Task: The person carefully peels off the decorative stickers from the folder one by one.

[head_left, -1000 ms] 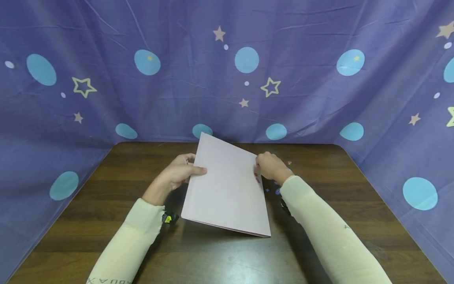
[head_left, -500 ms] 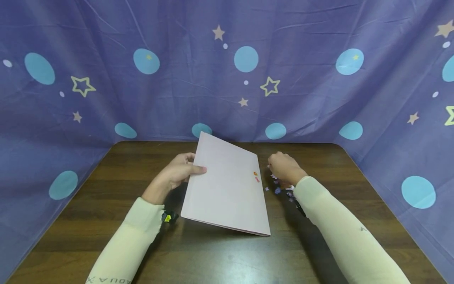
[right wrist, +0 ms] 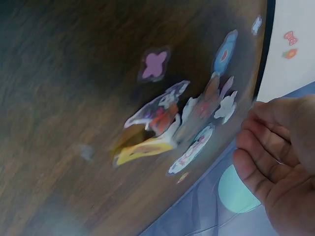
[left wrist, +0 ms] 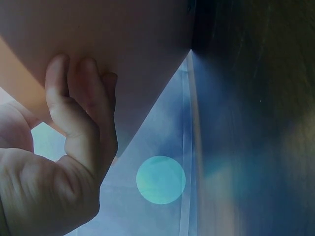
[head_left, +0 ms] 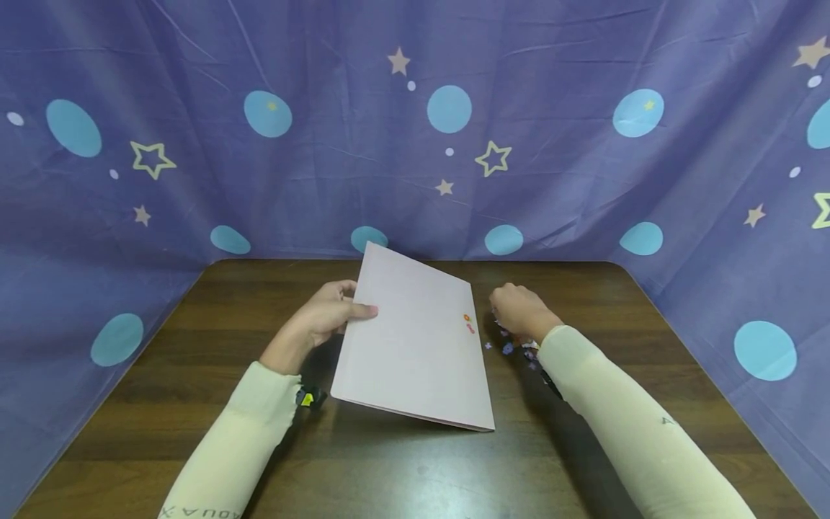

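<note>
A white folder stands tilted on the wooden table. My left hand grips its left edge, thumb in front; the fingers lie against the back in the left wrist view. Near the folder's right edge sit a small orange flower sticker and a red bow sticker. My right hand hovers just right of the folder, over loose stickers. Its fingers are bent and the thumb meets the index finger; whether a sticker is between them is hidden.
In the right wrist view, a purple sticker, a yellow-edged sticker, a blue sticker and a white oval sticker lie on the dark table. A patterned purple curtain hangs behind and at both sides.
My right hand has left the folder's right edge and moved right to the loose stickers, uncovering the two small stickers on the folder. The left hand and folder have stayed put.
</note>
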`<state>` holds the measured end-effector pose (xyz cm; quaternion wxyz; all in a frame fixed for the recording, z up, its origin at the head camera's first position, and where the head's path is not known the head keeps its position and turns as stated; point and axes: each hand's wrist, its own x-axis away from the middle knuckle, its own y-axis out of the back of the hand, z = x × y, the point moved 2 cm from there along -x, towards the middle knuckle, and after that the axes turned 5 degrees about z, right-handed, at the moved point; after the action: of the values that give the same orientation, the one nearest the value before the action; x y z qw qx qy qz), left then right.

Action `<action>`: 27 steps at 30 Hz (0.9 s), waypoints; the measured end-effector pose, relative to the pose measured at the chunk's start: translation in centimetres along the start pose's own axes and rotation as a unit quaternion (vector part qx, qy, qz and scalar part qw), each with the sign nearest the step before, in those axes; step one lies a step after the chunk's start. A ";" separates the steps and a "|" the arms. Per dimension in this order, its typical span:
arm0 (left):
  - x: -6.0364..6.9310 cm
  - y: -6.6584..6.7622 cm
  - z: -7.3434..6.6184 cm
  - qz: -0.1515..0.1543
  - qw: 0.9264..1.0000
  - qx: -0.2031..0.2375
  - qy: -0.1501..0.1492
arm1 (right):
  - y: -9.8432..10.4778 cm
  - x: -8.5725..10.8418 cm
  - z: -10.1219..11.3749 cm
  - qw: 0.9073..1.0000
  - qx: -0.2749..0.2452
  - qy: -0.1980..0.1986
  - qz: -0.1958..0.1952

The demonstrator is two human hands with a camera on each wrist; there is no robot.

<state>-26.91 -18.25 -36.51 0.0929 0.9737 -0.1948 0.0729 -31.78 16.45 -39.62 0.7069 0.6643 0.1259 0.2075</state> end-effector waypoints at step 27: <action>0.1 -0.1 -0.1 0.001 1.000 0.005 0.000 | -1.1 -0.6 3.6 0.990 -0.053 0.117 -0.052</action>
<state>-26.82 -18.21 -36.46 0.0882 0.9739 -0.1955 0.0742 -30.50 12.97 -40.44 0.7315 0.5894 0.2313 0.2530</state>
